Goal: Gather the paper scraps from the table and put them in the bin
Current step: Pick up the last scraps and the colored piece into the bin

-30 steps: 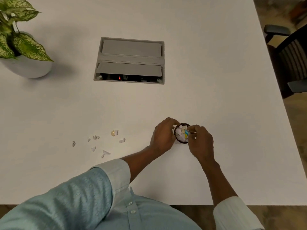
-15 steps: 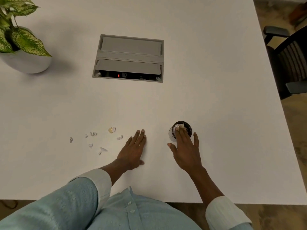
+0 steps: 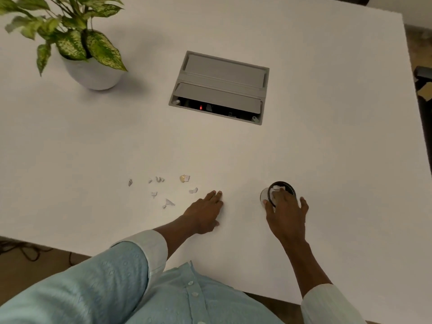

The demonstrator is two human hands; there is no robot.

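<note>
A small round bin (image 3: pixel 282 183) with a black rim stands on the white table (image 3: pixel 327 141), with white paper inside it. My right hand (image 3: pixel 286 212) lies over the bin's near side, fingers spread, fingertips on the paper and thumb by its left wall. My left hand (image 3: pixel 205 215) rests flat on the table left of the bin and holds nothing. Several paper scraps lie scattered beyond it to the left: a yellowish scrap (image 3: pixel 184 178), a white scrap (image 3: pixel 193 190) just off my fingertips, and smaller bits (image 3: pixel 168 202) further left.
A grey cable box (image 3: pixel 219 87) with an open flap is sunk into the table's middle. A potted plant (image 3: pixel 92 73) stands at the far left. A dark chair (image 3: pixel 424 90) sits beyond the right edge. The table's near edge runs under my forearms.
Both hands were at the bin a second ago. My left hand has come off it and lies flat nearer the scraps. My right hand has spread over the bin's top.
</note>
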